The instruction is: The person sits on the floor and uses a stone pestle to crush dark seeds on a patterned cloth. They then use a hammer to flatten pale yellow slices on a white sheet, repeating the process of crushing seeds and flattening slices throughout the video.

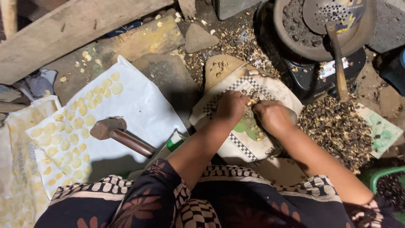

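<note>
My left hand (230,106) and right hand (272,116) pinch small pale kernels (252,101) at the printed cloth's (236,141) centre; hammer (120,135) beside its left edge.

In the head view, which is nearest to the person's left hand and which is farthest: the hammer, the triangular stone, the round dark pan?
From the left hand:
1. Triangular stone, above it, slightly to the left.
2. Round dark pan, up at the top right.
3. Hammer, to the left on the white sheet.
The pan and the hammer are too close to call.
</note>
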